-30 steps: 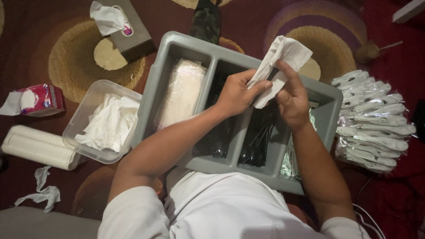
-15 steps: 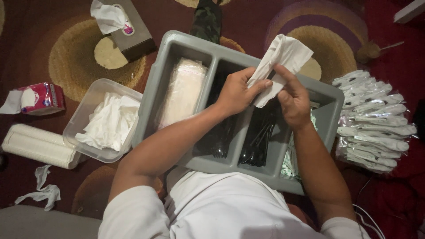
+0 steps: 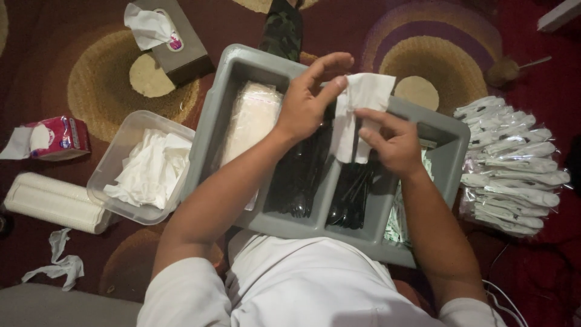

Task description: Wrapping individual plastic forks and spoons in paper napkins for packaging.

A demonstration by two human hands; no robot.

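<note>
Both my hands hold a white paper napkin [image 3: 362, 109] above a grey divided tray [image 3: 242, 66]. My left hand [image 3: 308, 100] pinches the napkin's upper left edge with fingers raised. My right hand [image 3: 393, 142] grips its lower part from the right. Under the hands, two middle compartments hold black plastic cutlery [image 3: 302, 181]. The tray's left compartment holds a clear bag of white napkins [image 3: 251, 121]. Small packets [image 3: 396, 221] lie in the right compartment.
A clear tub of white tissues [image 3: 148, 169] sits left of the tray. A tissue box [image 3: 172, 39], a red tissue pack [image 3: 57, 136] and a white roll [image 3: 51, 203] lie on the patterned carpet. Several wrapped cutlery packs [image 3: 514, 166] are piled at the right.
The napkin has been turned more upright and folded narrower. My left fingers lifted and spread; my right hand slid down to the napkin's lower part.
</note>
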